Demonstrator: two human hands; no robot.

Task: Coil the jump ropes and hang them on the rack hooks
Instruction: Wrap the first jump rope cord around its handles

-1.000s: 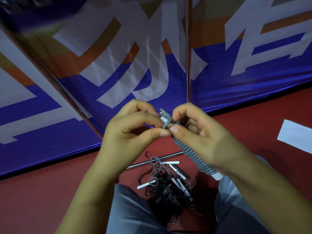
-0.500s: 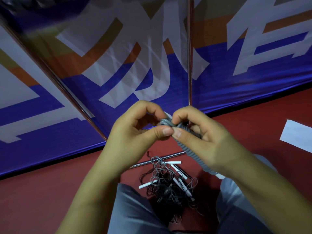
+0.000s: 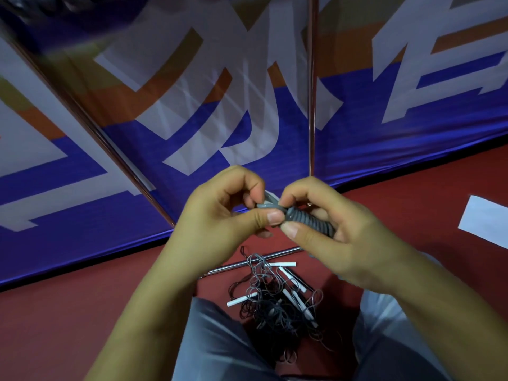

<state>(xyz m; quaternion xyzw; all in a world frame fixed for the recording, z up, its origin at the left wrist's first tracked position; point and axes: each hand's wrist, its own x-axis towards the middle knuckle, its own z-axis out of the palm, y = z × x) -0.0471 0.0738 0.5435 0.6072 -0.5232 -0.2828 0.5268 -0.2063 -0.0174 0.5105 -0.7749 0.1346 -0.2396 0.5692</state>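
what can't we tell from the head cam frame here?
- Lower part of the gray coiled rope: head view, hidden inside the right hand.
- Rope end in the left hand: fingers cover it; the loop or knot is unclear.
- Tangled ropes on the floor: strands overlap and are too thin to count.
- Rack hooks: none in view; the rack poles are cut off by the top edge.
- Top left corner: blurred.
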